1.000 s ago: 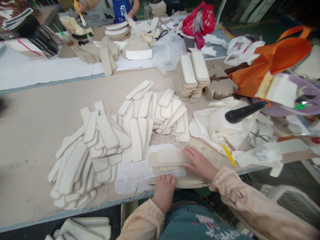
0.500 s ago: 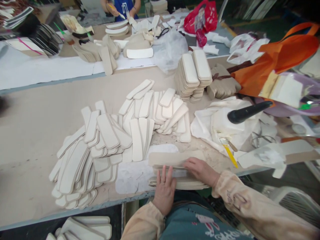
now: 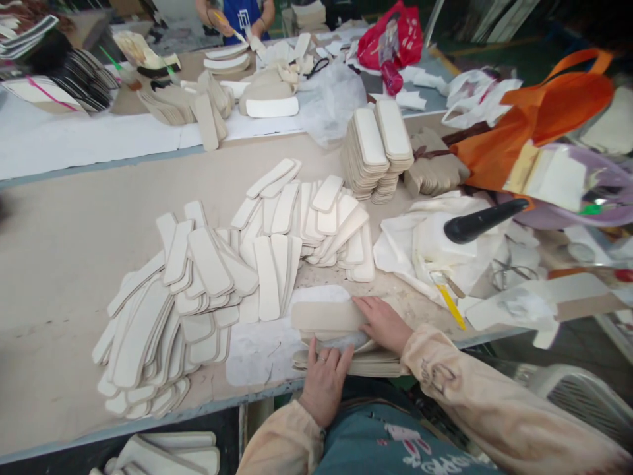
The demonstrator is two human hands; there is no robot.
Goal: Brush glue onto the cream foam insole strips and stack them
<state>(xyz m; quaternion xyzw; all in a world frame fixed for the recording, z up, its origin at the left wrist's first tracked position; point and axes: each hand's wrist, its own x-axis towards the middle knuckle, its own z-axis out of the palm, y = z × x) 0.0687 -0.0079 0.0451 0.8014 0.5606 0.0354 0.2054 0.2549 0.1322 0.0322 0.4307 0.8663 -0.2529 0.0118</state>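
Note:
My left hand [image 3: 324,384] rests at the table's front edge with its fingers apart, the fingertips on the near side of the beige strips. My right hand [image 3: 384,324] lies over the right part of a flat beige strip [image 3: 319,316], fingers stretched out and pressing on it. Below the hands, more strips form a low stack [image 3: 378,367] along the edge. Under the strips is a white sheet [image 3: 254,353]. To the left spreads a large heap of cream rounded strips [image 3: 210,260], overlapping one another.
Two upright stacks of strips [image 3: 370,142] stand farther back. At right are a white container with a black-handled tool [image 3: 484,221], a yellow-handled knife [image 3: 451,307], scissors [image 3: 512,272] and an orange bag [image 3: 548,109]. Across the table a person in a blue apron [image 3: 242,20] works.
My right hand has shifted left and away from me, its fingers now straighter across the upper strip. My left fingers have drawn back slightly toward the edge. The view has shifted a little.

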